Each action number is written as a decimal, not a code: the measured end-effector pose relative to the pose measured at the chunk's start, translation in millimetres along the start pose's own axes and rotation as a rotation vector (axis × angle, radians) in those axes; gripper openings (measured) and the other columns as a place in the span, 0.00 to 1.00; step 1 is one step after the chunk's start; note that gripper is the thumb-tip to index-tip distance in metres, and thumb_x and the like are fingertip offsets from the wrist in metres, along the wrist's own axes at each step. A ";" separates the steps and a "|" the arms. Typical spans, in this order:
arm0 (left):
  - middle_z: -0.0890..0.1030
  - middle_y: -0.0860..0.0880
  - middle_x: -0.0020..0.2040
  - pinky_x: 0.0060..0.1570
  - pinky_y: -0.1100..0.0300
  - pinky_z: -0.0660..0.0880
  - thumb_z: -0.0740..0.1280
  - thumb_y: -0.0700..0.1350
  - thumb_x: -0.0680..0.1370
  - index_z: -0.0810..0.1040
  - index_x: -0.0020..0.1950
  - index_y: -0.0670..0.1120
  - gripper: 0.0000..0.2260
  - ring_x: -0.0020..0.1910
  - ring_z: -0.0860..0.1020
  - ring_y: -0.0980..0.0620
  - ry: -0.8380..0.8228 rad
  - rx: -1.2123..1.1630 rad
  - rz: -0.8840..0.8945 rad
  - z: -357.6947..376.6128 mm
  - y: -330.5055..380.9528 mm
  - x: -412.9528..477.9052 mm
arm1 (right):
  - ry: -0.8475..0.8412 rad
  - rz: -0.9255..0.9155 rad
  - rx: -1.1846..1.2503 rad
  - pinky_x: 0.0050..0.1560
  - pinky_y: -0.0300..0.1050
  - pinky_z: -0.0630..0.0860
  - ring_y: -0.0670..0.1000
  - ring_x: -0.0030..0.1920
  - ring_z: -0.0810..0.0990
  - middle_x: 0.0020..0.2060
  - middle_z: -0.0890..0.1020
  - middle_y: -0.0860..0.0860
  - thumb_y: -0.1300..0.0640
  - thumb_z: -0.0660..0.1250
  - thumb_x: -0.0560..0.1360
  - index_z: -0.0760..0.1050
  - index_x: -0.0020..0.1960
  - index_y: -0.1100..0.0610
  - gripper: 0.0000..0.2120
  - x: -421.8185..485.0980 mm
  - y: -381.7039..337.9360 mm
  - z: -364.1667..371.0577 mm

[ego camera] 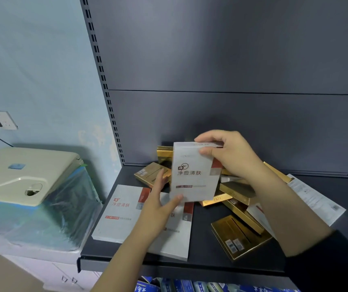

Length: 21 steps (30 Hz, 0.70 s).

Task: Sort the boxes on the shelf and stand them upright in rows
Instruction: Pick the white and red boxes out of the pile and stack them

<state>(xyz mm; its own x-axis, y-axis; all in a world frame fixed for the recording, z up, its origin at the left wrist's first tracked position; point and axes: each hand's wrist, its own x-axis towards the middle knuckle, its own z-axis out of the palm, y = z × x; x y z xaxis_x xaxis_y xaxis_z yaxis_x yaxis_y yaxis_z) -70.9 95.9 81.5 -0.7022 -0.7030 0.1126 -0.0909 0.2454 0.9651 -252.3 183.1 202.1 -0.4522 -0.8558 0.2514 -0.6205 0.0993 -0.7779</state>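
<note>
I hold a white box (192,175) with red print upright above the dark shelf (202,258). My right hand (232,154) pinches its top edge, and my left hand (160,199) grips its lower left corner with the thumb on the front. Two more white boxes lie flat at the shelf's front left, one (120,213) fully in view, the other (177,234) partly under my left arm. Several gold boxes (238,237) lie in a loose heap behind and to the right. Another white box (316,197) lies flat at the far right.
A beige machine (21,175) wrapped in clear plastic stands left of the shelf, plugged into a wall socket (2,120). The grey back panel (232,81) rises behind the heap. Blue packages (200,286) fill the shelf below.
</note>
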 end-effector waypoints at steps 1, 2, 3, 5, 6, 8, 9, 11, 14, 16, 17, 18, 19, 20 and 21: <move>0.76 0.64 0.67 0.60 0.63 0.74 0.68 0.53 0.77 0.62 0.74 0.63 0.27 0.66 0.72 0.65 -0.007 -0.035 0.013 -0.2 5.7 -1.0 | 0.004 0.004 0.043 0.46 0.43 0.80 0.46 0.51 0.80 0.49 0.81 0.42 0.57 0.68 0.76 0.79 0.52 0.46 0.07 -1.5 -2.8 1.0; 0.80 0.65 0.61 0.52 0.67 0.77 0.67 0.50 0.78 0.68 0.69 0.62 0.20 0.61 0.77 0.64 -0.002 -0.055 0.021 -0.8 11.4 -3.7 | 0.013 0.018 0.086 0.47 0.44 0.81 0.47 0.51 0.81 0.48 0.82 0.43 0.56 0.68 0.76 0.79 0.51 0.46 0.06 -3.0 -4.0 2.7; 0.82 0.64 0.56 0.46 0.69 0.78 0.66 0.48 0.79 0.73 0.64 0.60 0.15 0.57 0.80 0.63 0.018 -0.058 0.027 -1.4 15.2 -5.9 | 0.032 0.042 0.140 0.47 0.45 0.81 0.47 0.50 0.82 0.48 0.83 0.44 0.56 0.68 0.76 0.79 0.51 0.47 0.05 -4.2 -3.5 5.4; 0.85 0.61 0.51 0.41 0.72 0.77 0.66 0.47 0.79 0.77 0.58 0.56 0.09 0.51 0.82 0.63 0.079 -0.056 0.008 -3.6 17.4 -10.5 | 0.079 0.100 0.249 0.47 0.46 0.82 0.48 0.49 0.83 0.47 0.84 0.46 0.55 0.68 0.77 0.79 0.52 0.48 0.06 -6.3 0.9 11.5; 0.85 0.59 0.49 0.40 0.72 0.76 0.66 0.47 0.78 0.78 0.55 0.55 0.07 0.49 0.83 0.63 0.115 -0.054 -0.018 -5.6 16.1 -13.3 | 0.097 0.126 0.282 0.48 0.45 0.81 0.47 0.49 0.83 0.48 0.84 0.46 0.55 0.67 0.77 0.78 0.55 0.49 0.07 -7.5 4.8 14.5; 0.86 0.54 0.46 0.37 0.72 0.75 0.66 0.46 0.79 0.80 0.51 0.51 0.04 0.44 0.83 0.62 0.177 -0.055 -0.069 -11.2 10.1 -19.2 | 0.126 0.179 0.325 0.52 0.45 0.81 0.47 0.52 0.82 0.51 0.83 0.48 0.55 0.66 0.78 0.77 0.59 0.51 0.10 -11.3 16.2 17.1; 0.86 0.51 0.45 0.36 0.72 0.74 0.66 0.45 0.79 0.81 0.50 0.49 0.04 0.42 0.83 0.61 0.214 -0.047 -0.095 -15.5 6.4 -22.5 | 0.143 0.204 0.342 0.54 0.46 0.80 0.48 0.52 0.82 0.52 0.83 0.49 0.56 0.66 0.78 0.77 0.60 0.52 0.10 -14.5 23.6 15.9; 0.86 0.48 0.42 0.37 0.69 0.74 0.66 0.44 0.80 0.81 0.48 0.45 0.06 0.39 0.82 0.58 0.310 -0.019 -0.168 -31.2 -2.7 -30.6 | 0.179 0.254 0.348 0.56 0.48 0.80 0.50 0.52 0.82 0.51 0.83 0.51 0.58 0.66 0.78 0.78 0.59 0.53 0.10 -23.6 41.9 8.8; 0.85 0.49 0.43 0.47 0.51 0.76 0.66 0.55 0.75 0.81 0.47 0.50 0.10 0.44 0.82 0.47 0.465 0.097 -0.328 -68.6 -22.3 -38.3 | 0.219 0.354 0.226 0.53 0.46 0.79 0.49 0.53 0.80 0.49 0.82 0.48 0.59 0.66 0.78 0.79 0.57 0.53 0.09 -40.4 75.7 -9.1; 0.84 0.49 0.43 0.52 0.46 0.75 0.60 0.59 0.69 0.80 0.44 0.51 0.15 0.45 0.81 0.43 0.473 0.232 -0.421 -89.0 -33.1 -38.2 | 0.234 0.421 0.127 0.47 0.41 0.76 0.48 0.54 0.78 0.49 0.80 0.47 0.59 0.65 0.79 0.78 0.57 0.53 0.08 -50.9 96.6 -23.0; 0.84 0.47 0.43 0.52 0.46 0.75 0.59 0.58 0.69 0.80 0.43 0.50 0.16 0.45 0.80 0.41 0.459 0.279 -0.456 -94.7 -37.8 -36.5 | 0.255 0.448 0.101 0.46 0.40 0.75 0.49 0.54 0.78 0.50 0.80 0.48 0.60 0.65 0.79 0.78 0.56 0.53 0.08 -55.2 106.4 -29.6; 0.84 0.45 0.44 0.51 0.47 0.74 0.59 0.57 0.69 0.80 0.42 0.48 0.16 0.45 0.80 0.41 0.442 0.312 -0.485 -97.3 -40.4 -34.5 | 0.279 0.467 0.084 0.46 0.41 0.75 0.50 0.54 0.78 0.50 0.80 0.49 0.60 0.65 0.79 0.78 0.55 0.53 0.08 -59.3 115.4 -35.9; 0.84 0.43 0.44 0.51 0.47 0.74 0.60 0.56 0.71 0.80 0.42 0.47 0.15 0.45 0.79 0.40 0.443 0.345 -0.493 -98.2 -44.0 -32.6 | 0.299 0.484 0.065 0.45 0.40 0.74 0.50 0.53 0.78 0.49 0.80 0.49 0.61 0.65 0.79 0.78 0.54 0.53 0.07 -61.6 123.4 -40.4; 0.83 0.42 0.44 0.50 0.47 0.73 0.60 0.56 0.73 0.81 0.44 0.47 0.16 0.45 0.79 0.38 0.430 0.404 -0.501 -99.7 -50.1 -30.7 | 0.303 0.494 0.024 0.43 0.40 0.73 0.49 0.51 0.77 0.49 0.80 0.49 0.61 0.64 0.79 0.78 0.54 0.53 0.07 -62.9 130.2 -44.0; 0.83 0.40 0.44 0.50 0.47 0.73 0.58 0.56 0.74 0.82 0.47 0.47 0.18 0.46 0.78 0.37 0.430 0.484 -0.495 -100.1 -55.9 -29.4 | 0.287 0.507 -0.038 0.41 0.40 0.72 0.49 0.50 0.77 0.50 0.80 0.50 0.60 0.65 0.79 0.77 0.54 0.52 0.07 -63.1 136.4 -46.5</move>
<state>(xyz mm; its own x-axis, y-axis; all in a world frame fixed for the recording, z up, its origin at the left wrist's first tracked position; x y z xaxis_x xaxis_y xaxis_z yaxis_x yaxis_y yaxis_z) 25.4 36.0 47.9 -0.1770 -0.9763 -0.1247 -0.6841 0.0309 0.7287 -338.2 274.3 106.9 -0.8507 -0.5257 0.0032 -0.3016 0.4831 -0.8220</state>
